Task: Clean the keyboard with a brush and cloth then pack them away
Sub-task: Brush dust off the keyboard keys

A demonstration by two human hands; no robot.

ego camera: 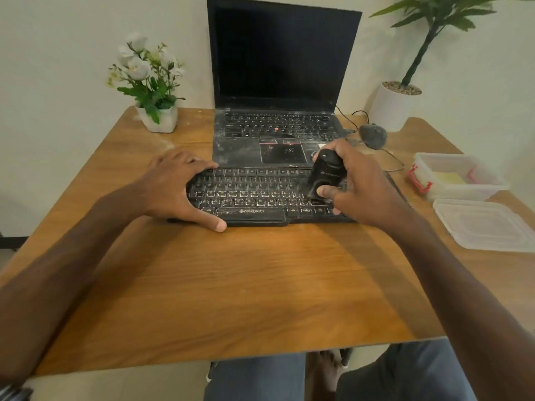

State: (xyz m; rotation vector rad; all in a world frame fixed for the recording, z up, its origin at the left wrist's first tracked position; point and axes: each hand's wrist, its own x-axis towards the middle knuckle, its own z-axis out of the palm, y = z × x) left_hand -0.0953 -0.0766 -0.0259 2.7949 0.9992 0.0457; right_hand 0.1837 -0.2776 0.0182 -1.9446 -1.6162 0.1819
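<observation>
the black brush (pixel 325 172) is standing on the keyboard (pixel 254 192) right of centre, mid-frame on the bench (pixel 231 285), inside the right grip (pixel 362 186), whose fingers and thumb are curling round it. the left grip (pixel 170 189) is lying spread over the keyboard's left end, holding nothing. a dusty laptop (pixel 278 82) is sitting just behind; at right, an open box (pixel 492 188) is holding what may be a yellow cloth (pixel 450 178).

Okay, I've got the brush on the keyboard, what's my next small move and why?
Probably sweep the brush leftward along the rows. Your right hand holds it at the right side of the keyboard, pale specks show on the middle keys, and your left hand rests on the left end.
</observation>
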